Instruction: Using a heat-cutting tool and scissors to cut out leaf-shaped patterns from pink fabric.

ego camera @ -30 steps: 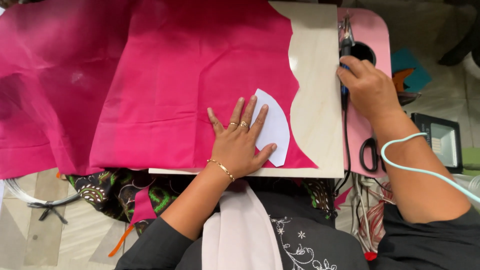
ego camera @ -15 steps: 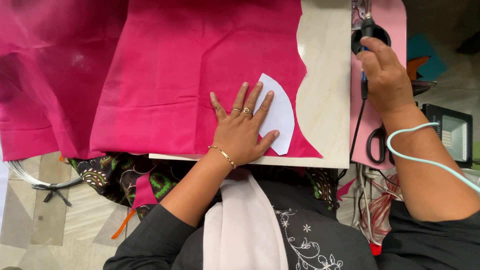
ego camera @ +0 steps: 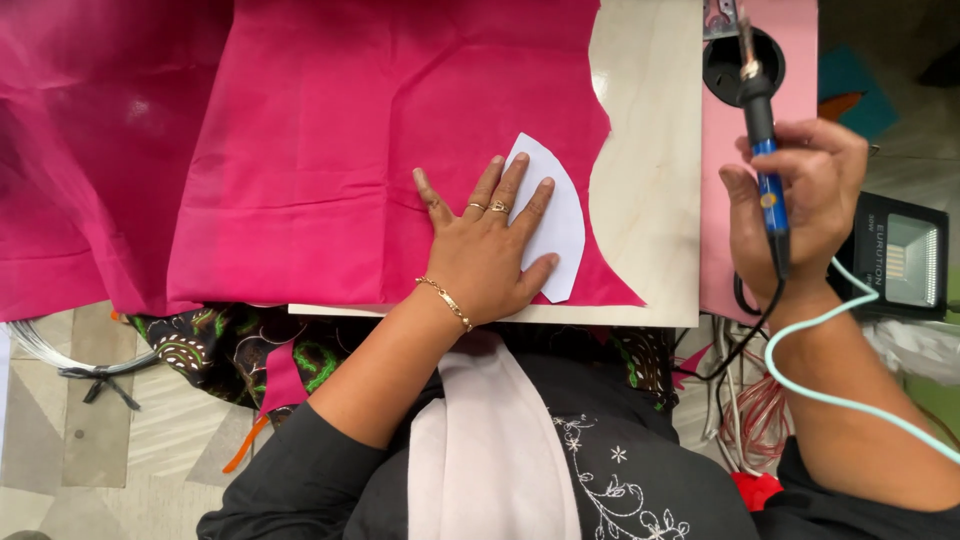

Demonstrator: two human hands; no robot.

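Observation:
My left hand [ego camera: 487, 250] lies flat, fingers spread, on a white curved paper template [ego camera: 556, 212] that rests on magenta fabric [ego camera: 340, 140]. The fabric covers a pale wooden board [ego camera: 650, 200]; its right edge is cut in scallops. My right hand [ego camera: 795, 205] is off the board's right side and grips a blue-and-black soldering-iron-like tool [ego camera: 762, 150] upright, tip pointing away. The tool's black cord [ego camera: 745, 335] hangs down from my wrist. The tool is apart from the fabric.
A pink board [ego camera: 800, 50] with a round black holder [ego camera: 725, 62] lies right of the wooden board. A small black floodlight [ego camera: 895, 255] sits at far right. A light teal cable [ego camera: 850, 395] crosses my right forearm. Patterned dark cloth [ego camera: 230, 345] and wire loops [ego camera: 50, 350] lie lower left.
My right hand has lifted the tool out of the round holder and drawn it toward me, now held upright. The left hand stays pressed on the template.

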